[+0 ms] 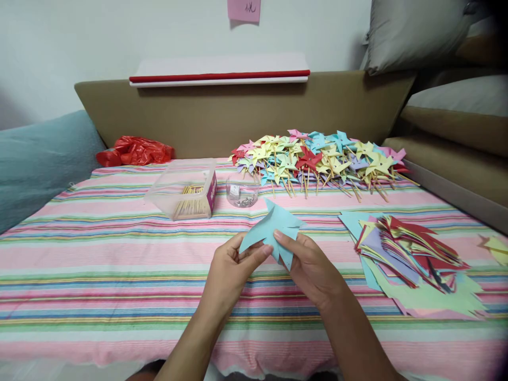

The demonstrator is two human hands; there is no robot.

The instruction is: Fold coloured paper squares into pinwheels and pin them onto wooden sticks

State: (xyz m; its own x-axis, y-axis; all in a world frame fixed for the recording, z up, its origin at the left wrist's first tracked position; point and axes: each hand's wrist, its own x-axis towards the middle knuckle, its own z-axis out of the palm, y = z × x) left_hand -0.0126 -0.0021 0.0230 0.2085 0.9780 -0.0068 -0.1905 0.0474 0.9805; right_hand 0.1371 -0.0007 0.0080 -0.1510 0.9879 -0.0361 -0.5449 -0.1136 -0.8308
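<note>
A light blue cut paper piece (273,227) is held up over the striped cloth between both hands. My left hand (230,267) pinches its lower left flap with thumb and fingers. My right hand (307,264) grips its lower right part, thumb on top. Some of the paper's points are folded toward the middle.
A heap of finished paper pinwheels (317,159) on sticks lies at the back. A stack of coloured cut papers (413,254) sits at right. A clear box of wooden sticks (186,190) and a small clear cup of pins (242,191) stand behind my hands. A red plastic bag (135,151) lies far left.
</note>
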